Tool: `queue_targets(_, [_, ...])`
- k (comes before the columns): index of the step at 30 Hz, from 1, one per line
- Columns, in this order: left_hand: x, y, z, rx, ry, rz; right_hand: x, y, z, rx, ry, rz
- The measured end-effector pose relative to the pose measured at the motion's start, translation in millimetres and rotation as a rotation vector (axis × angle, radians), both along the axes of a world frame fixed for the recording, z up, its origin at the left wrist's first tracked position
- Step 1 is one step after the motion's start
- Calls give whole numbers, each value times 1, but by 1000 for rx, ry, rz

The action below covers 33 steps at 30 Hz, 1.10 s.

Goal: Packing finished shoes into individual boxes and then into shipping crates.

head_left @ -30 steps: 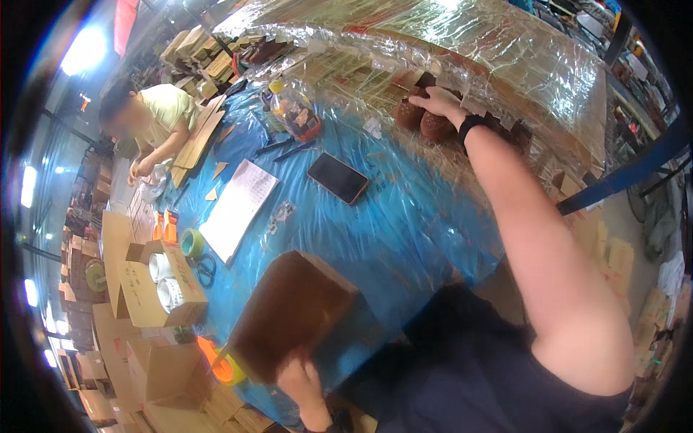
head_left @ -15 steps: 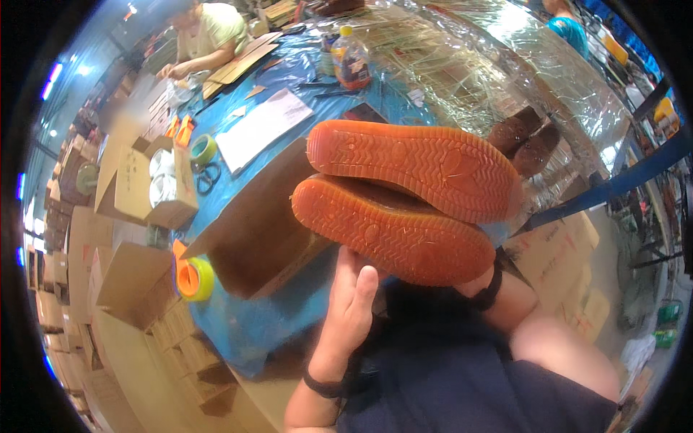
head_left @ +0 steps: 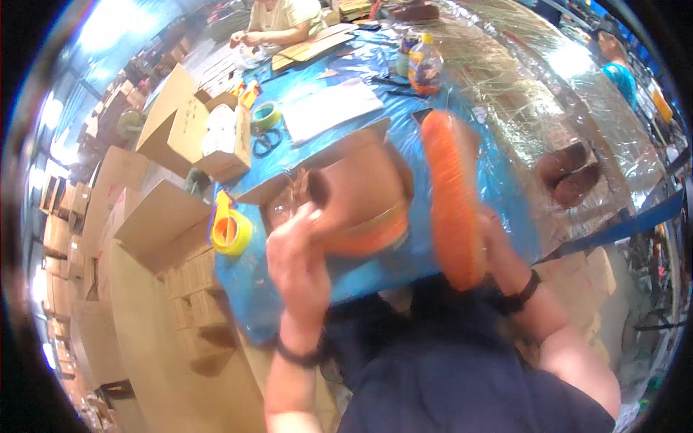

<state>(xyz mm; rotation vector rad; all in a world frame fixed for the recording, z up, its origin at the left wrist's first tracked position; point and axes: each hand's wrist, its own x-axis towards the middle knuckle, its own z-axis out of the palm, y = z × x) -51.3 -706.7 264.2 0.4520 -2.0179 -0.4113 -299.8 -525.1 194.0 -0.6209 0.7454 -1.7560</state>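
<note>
My left hand (head_left: 297,256) is closed at the opening of a brown shoe (head_left: 354,195) with an orange sole, lying on its side over a cardboard box (head_left: 310,160). The shoe hides much of the box, and motion blurs the fingers. To the right, my right hand (head_left: 497,242) holds a second shoe (head_left: 453,198) up on edge, its orange sole turned toward the left. That shoe covers most of my right fingers.
On the blue-covered table (head_left: 346,270) are a yellow tape dispenser (head_left: 231,232), black scissors (head_left: 267,142), white paper (head_left: 332,108) and a bottle (head_left: 425,66). Another brown pair (head_left: 570,173) rests on plastic-wrapped cartons at right. Open cartons (head_left: 173,224) stand left; a person (head_left: 285,22) works across the table.
The two shoes, held together sole-up before, are now apart. One is at my left hand over the box; the other has turned upright in my right hand. The view has shifted too.
</note>
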Motion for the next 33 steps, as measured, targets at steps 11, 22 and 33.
queue_targets(11, [11, 22, -2, 153, -602, -337, 16, -113, 30, -486, 1947, -317])
queue_targets(22, [39, 14, -57, 163, -504, 177, 29, -130, 40, 214, 1473, -134])
queue_targets(33, [44, 34, -75, 357, -8, 381, 32, -146, 15, 317, 1633, -189])
